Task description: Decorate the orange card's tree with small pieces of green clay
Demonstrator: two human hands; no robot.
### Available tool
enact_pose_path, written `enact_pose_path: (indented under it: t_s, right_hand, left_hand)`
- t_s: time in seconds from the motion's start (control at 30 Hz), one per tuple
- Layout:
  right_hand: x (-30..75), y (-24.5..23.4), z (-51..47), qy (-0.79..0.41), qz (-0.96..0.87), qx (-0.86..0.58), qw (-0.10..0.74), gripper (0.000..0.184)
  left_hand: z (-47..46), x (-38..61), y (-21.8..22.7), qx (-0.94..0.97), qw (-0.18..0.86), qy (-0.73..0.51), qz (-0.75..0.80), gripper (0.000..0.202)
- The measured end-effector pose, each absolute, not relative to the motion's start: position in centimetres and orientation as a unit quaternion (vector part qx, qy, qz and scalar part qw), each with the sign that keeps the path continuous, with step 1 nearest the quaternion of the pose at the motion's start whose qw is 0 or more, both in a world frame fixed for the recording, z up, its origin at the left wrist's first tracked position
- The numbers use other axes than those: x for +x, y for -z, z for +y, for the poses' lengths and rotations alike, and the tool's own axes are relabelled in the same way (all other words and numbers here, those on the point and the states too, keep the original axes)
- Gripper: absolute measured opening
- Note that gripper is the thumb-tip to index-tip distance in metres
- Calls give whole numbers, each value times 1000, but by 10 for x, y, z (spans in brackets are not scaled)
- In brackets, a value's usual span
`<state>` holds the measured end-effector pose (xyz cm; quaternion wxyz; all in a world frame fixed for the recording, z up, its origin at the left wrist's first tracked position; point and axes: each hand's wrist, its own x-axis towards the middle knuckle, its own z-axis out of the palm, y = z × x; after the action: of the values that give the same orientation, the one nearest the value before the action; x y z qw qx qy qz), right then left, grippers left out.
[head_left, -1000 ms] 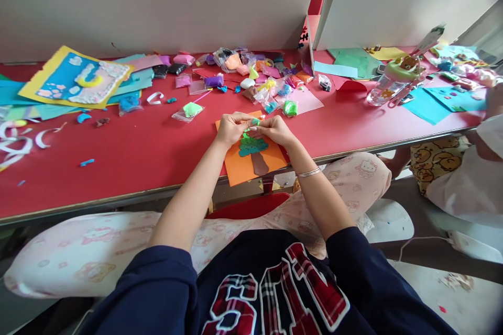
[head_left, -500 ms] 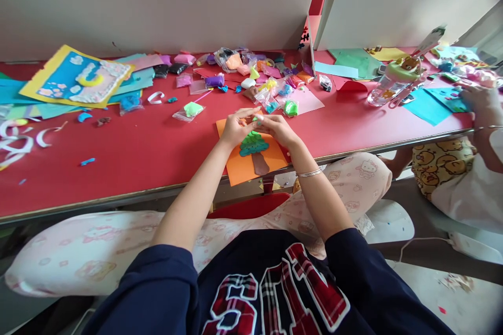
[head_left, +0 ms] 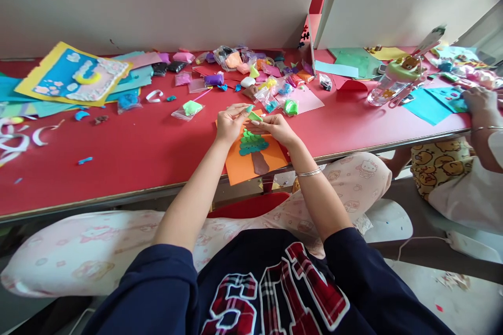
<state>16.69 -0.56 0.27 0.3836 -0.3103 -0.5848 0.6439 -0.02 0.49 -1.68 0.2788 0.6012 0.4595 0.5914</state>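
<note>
A small flat strip of light green modelling clay (head_left: 255, 116) is held above an orange card (head_left: 238, 166). The thumb and fingers of my right hand (head_left: 278, 129) pinch its lower right part. My left hand (head_left: 231, 123) is closed at its upper left end; a teal spot shows at those fingertips, nail or clay I cannot tell. Beneath my hands, the card bears a clay tree with a brown trunk (head_left: 260, 163) and a layered crown (head_left: 253, 144), teal at the bottom and brighter green above. My hands partly cover the card's top.
Beyond my hands lie bagged clays, among them a light green lump (head_left: 192, 108) and a green packet (head_left: 291, 108). A yellow-framed picture (head_left: 102, 95) and white paper strips (head_left: 23, 142) lie left. To the right stand a drink bottle (head_left: 387, 84) and another person's hand (head_left: 481, 102).
My hands have drawn slightly apart, and the light green clay strip now shows between them. The left fingertips have shifted a little up and left. The card stays in place.
</note>
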Motion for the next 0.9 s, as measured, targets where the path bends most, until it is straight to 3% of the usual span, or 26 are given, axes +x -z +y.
enact_pose_path:
  t_s: [0.13, 0.23, 0.37, 0.67, 0.8, 0.9]
  right_hand:
    - [169, -5, -7, -647, -572, -301, 405, 35]
    - [171, -4, -7, -635, -602, -292, 386, 37]
    - [168, 3, -4, -630, -622, -288, 365, 39]
    - [167, -1, -6, -643, -589, -309, 378, 40]
    - [169, -6, -8, -657, -565, -298, 401, 39]
    - [170, -6, -8, -652, -576, -288, 399, 39]
  left_hand:
    - [9, -5, 19, 576, 278, -619, 456, 41]
    - [7, -3, 19, 600, 337, -581, 434, 50]
    - [2, 2, 19, 641, 394, -527, 394, 44]
    - [7, 0, 19, 589, 340, -587, 439, 34]
    - [14, -7, 22, 555, 271, -634, 466, 38]
    - [14, -8, 23, 562, 292, -624, 457, 45]
